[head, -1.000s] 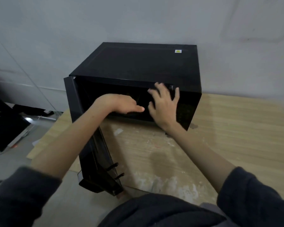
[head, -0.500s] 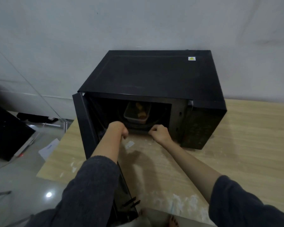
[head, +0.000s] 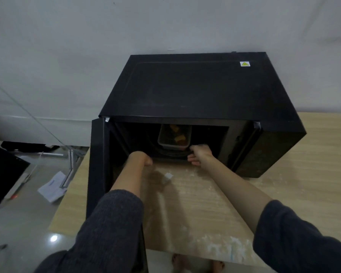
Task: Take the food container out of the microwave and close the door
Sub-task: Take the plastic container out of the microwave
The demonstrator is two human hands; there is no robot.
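The black microwave (head: 195,91) stands on the wooden table (head: 205,203) against the wall. Its door (head: 97,164) is swung wide open to the left. Inside, a clear rectangular food container (head: 174,137) with yellow-brown food rests on the turntable, its far end hidden under the roof. My left hand (head: 141,159) is at the cavity's mouth, below and left of the container, fingers hidden behind the knuckles. My right hand (head: 200,154) hovers just off the container's near right corner, thumb and fingers apart, holding nothing.
The microwave's control panel (head: 274,152) is on the right of the opening. Left of the table, on the grey floor, lie white papers (head: 52,187) and a dark flat panel (head: 2,174). The table's near edge runs just below my forearms.
Both hands dropped from the front of the microwave to the cavity mouth and edged in toward the container. The right hand's fingers have uncurled. The container has come into view.
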